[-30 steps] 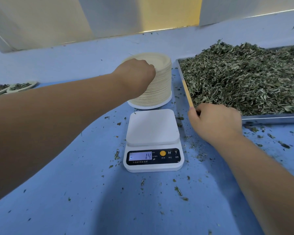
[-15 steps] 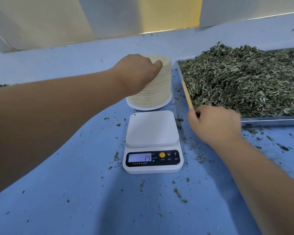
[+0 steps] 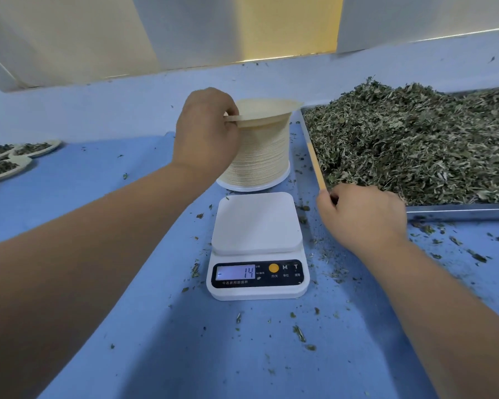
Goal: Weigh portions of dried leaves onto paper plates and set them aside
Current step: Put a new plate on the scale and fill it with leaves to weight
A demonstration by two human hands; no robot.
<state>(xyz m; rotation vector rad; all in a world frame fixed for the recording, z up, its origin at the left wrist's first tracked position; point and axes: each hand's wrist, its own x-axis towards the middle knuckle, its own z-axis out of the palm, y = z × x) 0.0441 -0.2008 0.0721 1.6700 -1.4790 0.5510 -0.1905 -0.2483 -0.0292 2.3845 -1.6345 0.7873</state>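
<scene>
A tall stack of cream paper plates (image 3: 260, 156) stands behind the white digital scale (image 3: 257, 246), whose bare platform shows -14 on the display. My left hand (image 3: 205, 133) pinches the rim of the top paper plate (image 3: 267, 109) and holds it tilted just above the stack. My right hand (image 3: 360, 217) is curled near the front left corner of the metal tray (image 3: 458, 211), gripping a thin wooden stick (image 3: 316, 164) that lies along the tray's left edge. The tray holds a heap of dried green leaves (image 3: 415, 139).
Several filled paper plates (image 3: 15, 159) sit at the far left of the blue table (image 3: 98, 174). Loose leaf crumbs lie scattered around the scale and in front of the tray. A pale wall rises behind the table.
My left hand has gone from resting on top of the stack to pinching the top plate's rim and lifting it off. The right hand has stayed by the tray corner.
</scene>
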